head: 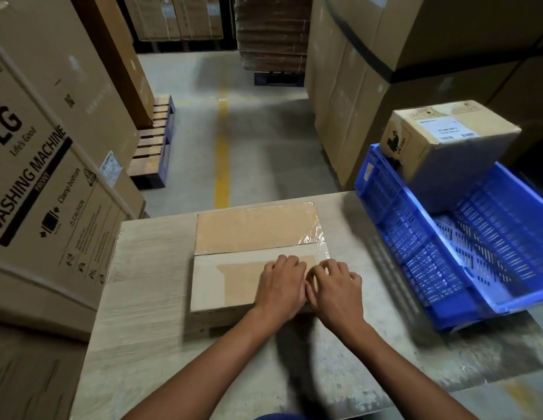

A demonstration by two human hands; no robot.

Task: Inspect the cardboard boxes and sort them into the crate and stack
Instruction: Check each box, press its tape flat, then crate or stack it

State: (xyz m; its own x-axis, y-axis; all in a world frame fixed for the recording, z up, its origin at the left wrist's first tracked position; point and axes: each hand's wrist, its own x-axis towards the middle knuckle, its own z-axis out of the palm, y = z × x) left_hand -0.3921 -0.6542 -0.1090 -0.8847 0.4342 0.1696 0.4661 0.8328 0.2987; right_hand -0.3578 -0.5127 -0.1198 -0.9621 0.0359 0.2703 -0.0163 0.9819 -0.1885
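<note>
One labelled box (446,140) is placed in the blue crate (397,234); taped box (255,234) on surface (142,283) is pressed by left hand (280,283) and right hand (335,287), fingers loose, nothing gripped; not yet sorted

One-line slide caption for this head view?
Left hand and right hand rest on a taped cardboard box on the table; a labelled box sits in the blue crate.

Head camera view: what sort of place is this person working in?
Most likely a warehouse. Big cartons tower all around, among them a washing machine carton; a wooden pallet lies by the aisle; a yellow line runs down the concrete floor.
</note>
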